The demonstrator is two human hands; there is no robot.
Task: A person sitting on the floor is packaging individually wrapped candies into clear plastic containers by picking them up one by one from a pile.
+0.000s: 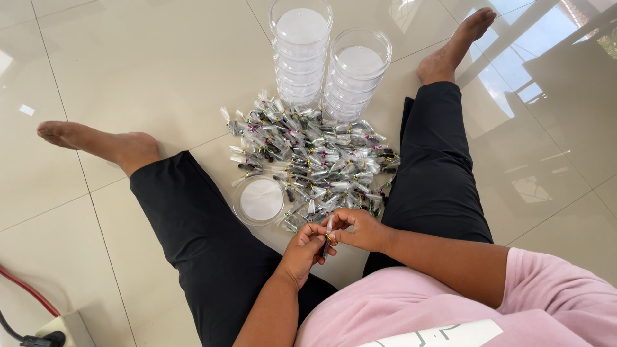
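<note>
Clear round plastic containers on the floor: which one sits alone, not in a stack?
The single shallow clear round container left of the packet pile, nearest the hands; the other containers form two tall stacks behind the pile.

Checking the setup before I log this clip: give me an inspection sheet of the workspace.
Surface: glossy cream tiled floor, with window reflections at upper right.
Job's things: small clear packet with a dark filling, pinched between both hands; heap of similar tied packets between the legs.
Clutter: two stacks of clear round containers behind the heap; one shallow round container beside it.
Hands: left hand and right hand meet on the packet.
Cables: red cable and black cable with plug at lower left.
Surroundings: seated person's black trousers, bare feet, pink top.
</note>
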